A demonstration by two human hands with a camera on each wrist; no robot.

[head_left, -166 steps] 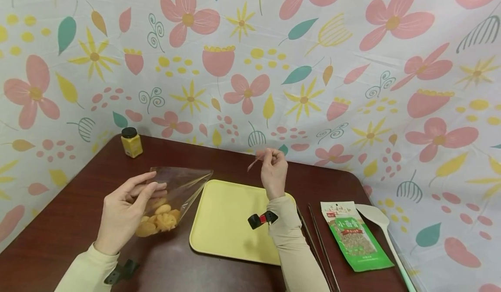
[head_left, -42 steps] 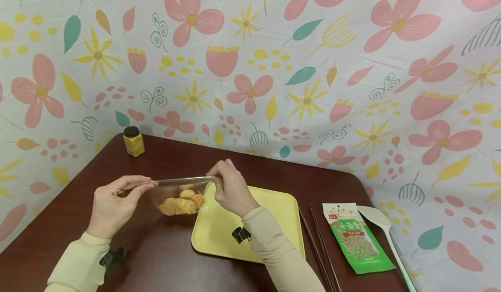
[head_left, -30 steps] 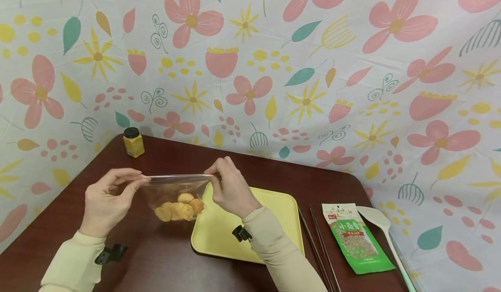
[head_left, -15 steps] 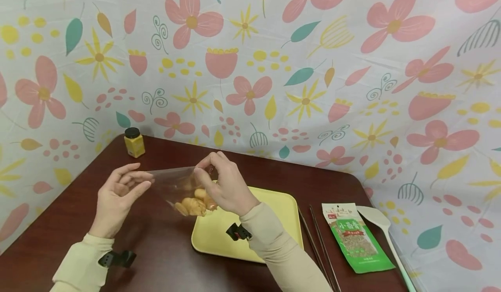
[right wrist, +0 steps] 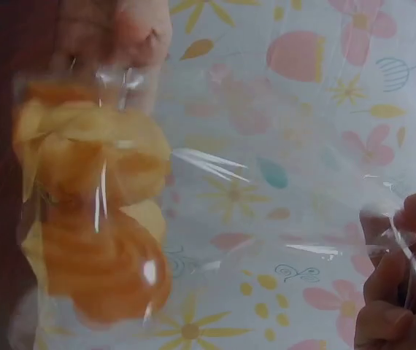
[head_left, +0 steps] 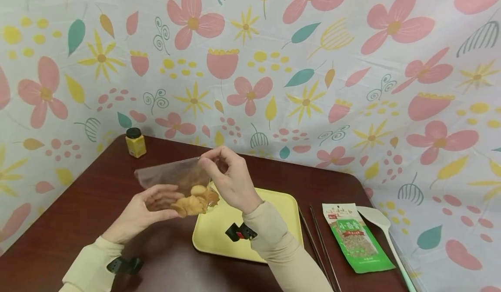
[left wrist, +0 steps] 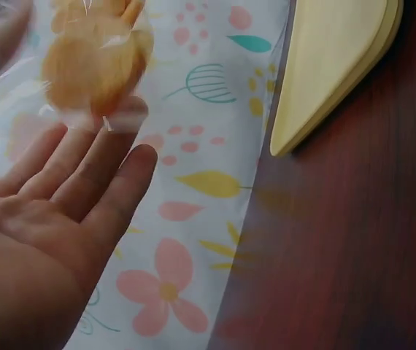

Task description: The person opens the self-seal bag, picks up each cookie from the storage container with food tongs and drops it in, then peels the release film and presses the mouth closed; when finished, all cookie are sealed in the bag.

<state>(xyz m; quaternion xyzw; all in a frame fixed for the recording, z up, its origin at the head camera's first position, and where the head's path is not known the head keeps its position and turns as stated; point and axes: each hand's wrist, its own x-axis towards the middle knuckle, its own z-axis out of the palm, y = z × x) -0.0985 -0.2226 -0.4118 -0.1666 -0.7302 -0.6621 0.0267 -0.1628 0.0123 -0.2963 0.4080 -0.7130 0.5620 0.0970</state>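
A clear plastic bag [head_left: 168, 174] hangs above the table with several round golden biscuits [head_left: 195, 201] gathered in its bottom. My right hand [head_left: 232, 179] pinches the bag's upper right corner; the right wrist view shows thumb and fingers [right wrist: 387, 281] gripping the creased film. My left hand [head_left: 142, 209] is at the lower left of the bag, its fingers fairly straight. Seen from the left wrist, the palm [left wrist: 40, 233] faces up and the fingertips are right at the bag's bottom edge, by the biscuits [left wrist: 98, 65]. The bag's upper left corner sticks out free.
A yellow tray [head_left: 250, 240] lies partly under the right forearm. To its right are thin metal rods [head_left: 318, 244], a green and white spice packet [head_left: 356, 240] and a white spatula [head_left: 377, 218]. A yellow jar [head_left: 135, 143] with a black lid stands back left. A flowered cloth hangs behind.
Earlier the right hand held a thin reddish strip, then both hands pinched the bag's top. The left hand has since let go and moved down to the biscuits; the bag's left corner now hangs free.
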